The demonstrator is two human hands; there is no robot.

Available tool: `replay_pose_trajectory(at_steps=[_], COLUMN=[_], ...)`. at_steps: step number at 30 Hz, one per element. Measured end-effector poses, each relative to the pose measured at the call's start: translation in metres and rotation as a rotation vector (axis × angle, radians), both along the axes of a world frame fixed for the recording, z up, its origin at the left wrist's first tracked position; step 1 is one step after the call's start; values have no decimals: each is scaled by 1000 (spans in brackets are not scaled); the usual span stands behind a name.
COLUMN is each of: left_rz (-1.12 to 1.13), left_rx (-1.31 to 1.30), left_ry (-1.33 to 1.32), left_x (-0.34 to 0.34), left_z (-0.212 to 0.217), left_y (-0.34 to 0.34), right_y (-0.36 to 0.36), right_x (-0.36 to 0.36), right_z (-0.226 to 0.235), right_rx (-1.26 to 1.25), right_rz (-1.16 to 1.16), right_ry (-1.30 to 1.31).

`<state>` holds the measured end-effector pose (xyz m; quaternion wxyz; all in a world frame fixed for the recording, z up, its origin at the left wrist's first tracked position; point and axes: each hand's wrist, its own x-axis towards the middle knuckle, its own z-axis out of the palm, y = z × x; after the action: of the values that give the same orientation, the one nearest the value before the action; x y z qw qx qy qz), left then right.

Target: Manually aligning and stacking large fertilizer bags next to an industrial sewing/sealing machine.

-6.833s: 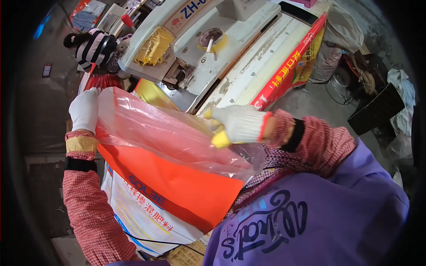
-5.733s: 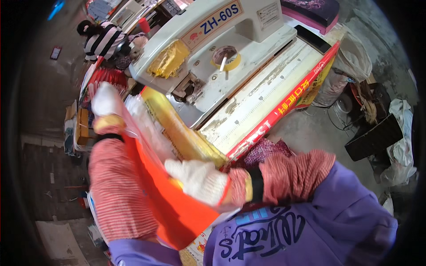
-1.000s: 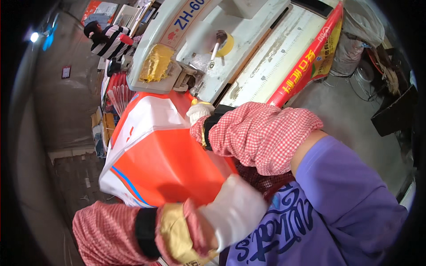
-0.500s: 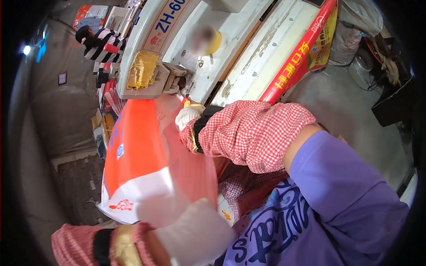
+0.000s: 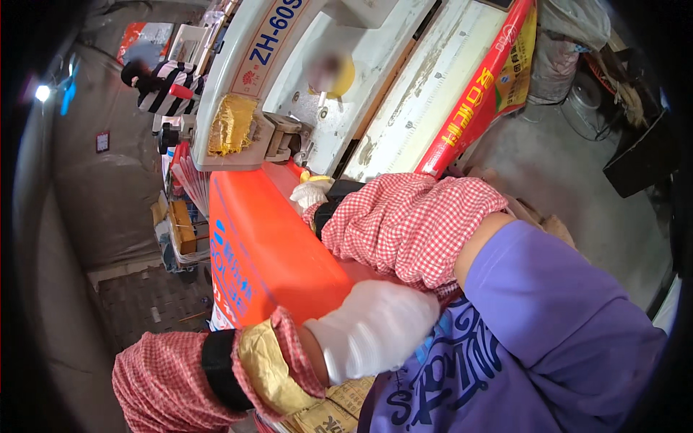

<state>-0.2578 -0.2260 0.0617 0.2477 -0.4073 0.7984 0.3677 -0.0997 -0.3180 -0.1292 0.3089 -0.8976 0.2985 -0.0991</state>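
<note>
An orange-red woven plastic bag (image 5: pixel 289 249) with blue print stretches from under the head of a large sewing machine (image 5: pixel 234 101) down toward my body. My right hand (image 5: pixel 312 193), in a white glove with yellow at the fingers, is closed on the bag's edge beside the presser foot (image 5: pixel 299 148). At the bag's near end, my white-gloved left hand (image 5: pixel 379 328) is closed on its edge, close to my purple shirt; its fingertips are hidden. Red checked sleeve covers with black bands cover both forearms.
A pale machine bed (image 5: pixel 411 115) runs to the upper right, with a red and yellow printed bag (image 5: pixel 487 86) along its edge. A person in a striped top (image 5: pixel 170 86) is at the far left. A black box (image 5: pixel 639 155) stands at the right.
My left hand has moved up and right, toward my body. The bag has shifted and its blue-printed face now shows more. My right hand has stayed by the presser foot.
</note>
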Motion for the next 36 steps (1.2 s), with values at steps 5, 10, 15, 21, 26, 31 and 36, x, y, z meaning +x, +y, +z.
replay_pose_trajectory(at_steps=[5,10,15,21,26,31,36], left_rz=[-52,-174,-136,-74,-148,224,807], left_rx=[-106,-127,-451,-150,-451,-523,-917], left_ry=[-61,-301,-241,-5,1,-307,-340], left_x=[31,67,116,80,107,180,250], left_z=[-11,5,55,14,-29,-60,-77], left_y=[-17,-34,-80,14,8,-34,-67], right_y=[0,4,22,16,-4,-29,-9], right_x=[9,12,-28,-84,-80,-69,-63], right_z=[-20,-42,-28,12,39,40,38], right_rx=[-24,-73,-264,-402,-137,481,1235], right_rz=[-73,-210,-333,-281,-138,105,63], right_ry=[-4,-34,-153,-271,-75,-265,-590])
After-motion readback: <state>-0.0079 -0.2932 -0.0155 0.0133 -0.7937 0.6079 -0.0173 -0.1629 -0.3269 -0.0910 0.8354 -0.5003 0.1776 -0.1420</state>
